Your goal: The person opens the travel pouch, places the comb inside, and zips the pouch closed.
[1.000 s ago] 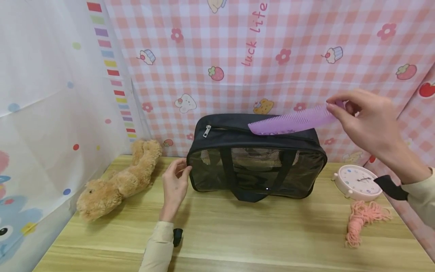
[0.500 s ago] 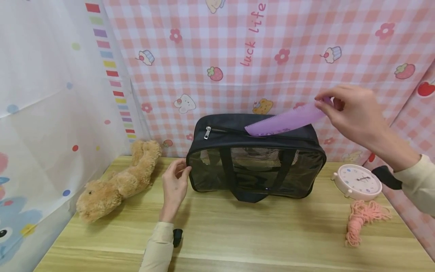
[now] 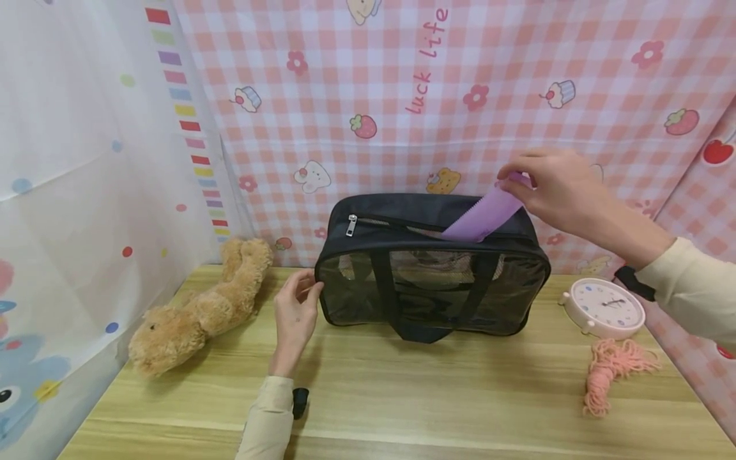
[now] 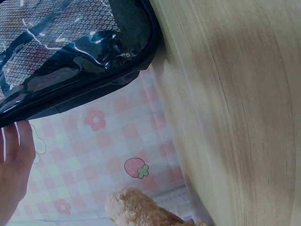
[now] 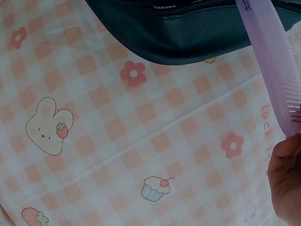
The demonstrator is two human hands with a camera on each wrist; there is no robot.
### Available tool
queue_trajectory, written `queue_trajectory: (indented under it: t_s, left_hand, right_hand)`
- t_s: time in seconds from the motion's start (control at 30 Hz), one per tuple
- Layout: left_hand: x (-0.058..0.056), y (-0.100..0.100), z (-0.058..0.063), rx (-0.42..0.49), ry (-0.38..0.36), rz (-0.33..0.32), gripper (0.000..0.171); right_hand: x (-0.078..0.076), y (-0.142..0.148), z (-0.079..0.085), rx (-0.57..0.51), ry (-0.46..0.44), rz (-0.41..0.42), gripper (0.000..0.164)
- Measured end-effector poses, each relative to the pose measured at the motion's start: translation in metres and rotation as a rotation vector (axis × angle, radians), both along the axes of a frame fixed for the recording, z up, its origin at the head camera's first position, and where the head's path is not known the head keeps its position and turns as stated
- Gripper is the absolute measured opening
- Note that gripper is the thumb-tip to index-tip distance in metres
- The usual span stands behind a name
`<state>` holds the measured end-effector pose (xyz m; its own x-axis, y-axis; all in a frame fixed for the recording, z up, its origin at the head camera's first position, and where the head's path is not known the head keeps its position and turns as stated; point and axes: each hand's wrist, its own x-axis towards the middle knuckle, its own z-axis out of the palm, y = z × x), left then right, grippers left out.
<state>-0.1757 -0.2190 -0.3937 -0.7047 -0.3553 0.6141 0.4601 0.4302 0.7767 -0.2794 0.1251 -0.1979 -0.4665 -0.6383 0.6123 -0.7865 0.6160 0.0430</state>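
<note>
A black zippered bag (image 3: pixel 356 246) with clear panels stands upright on the table, its top zipper partly undone. My left hand (image 3: pixel 297 313) holds the bag's left edge, thumb in front and fingers behind; in the left wrist view the fingers (image 4: pixel 21 141) meet the dark piping. Above the bag's right half, my right hand (image 3: pixel 560 188) pinches the end of a purple comb (image 3: pixel 485 214). The comb tilts down to the left, and its lower end is hidden inside the zipper opening. The right wrist view shows the comb (image 5: pixel 270 52) crossing the bag's top.
A tan plush toy (image 3: pixel 201 313) lies left of the bag. To the right are a round white-pink clock (image 3: pixel 606 306) and a bundle of pink yarn (image 3: pixel 609 374). A checked curtain (image 3: pixel 276 128) hangs close behind the bag.
My right hand has moved left with the comb, which has tipped steeper, and its lower end has gone into the bag's opening. My left hand has stayed at the bag's edge.
</note>
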Motion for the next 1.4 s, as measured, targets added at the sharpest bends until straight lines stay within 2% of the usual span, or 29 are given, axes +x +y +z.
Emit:
queue_trajectory:
  t_s: [0.17, 0.37, 0.67, 0.77, 0.93, 1.4]
  left_hand:
    - [-0.001, 0.0, 0.0, 0.005, -0.005, -0.001, 0.015]
    - [-0.001, 0.0, -0.001, 0.004, -0.004, -0.001, 0.016]
    - [0.0, -0.002, -0.002, 0.004, 0.006, 0.004, 0.017]
    - [0.0, -0.001, -0.001, 0.002, 0.003, 0.003, 0.017]
    - [0.0, -0.001, 0.001, 0.003, 0.007, -0.005, 0.017]
    - [-0.001, 0.0, 0.001, 0.008, -0.009, 0.001, 0.016]
  right_hand:
    - [-0.007, -0.013, 0.001, 0.09, -0.082, 0.032, 0.006]
    - [-0.017, -0.03, -0.003, 0.267, -0.212, 0.067, 0.01]
    - [-0.03, -0.047, -0.021, 0.421, -0.378, 0.023, 0.014]
    - [-0.033, -0.047, -0.029, 0.447, -0.438, 0.002, 0.015]
    - [-0.037, -0.045, -0.037, 0.458, -0.46, 0.009, 0.014]
    - [-0.036, -0.042, -0.037, 0.463, -0.499, 0.001, 0.014]
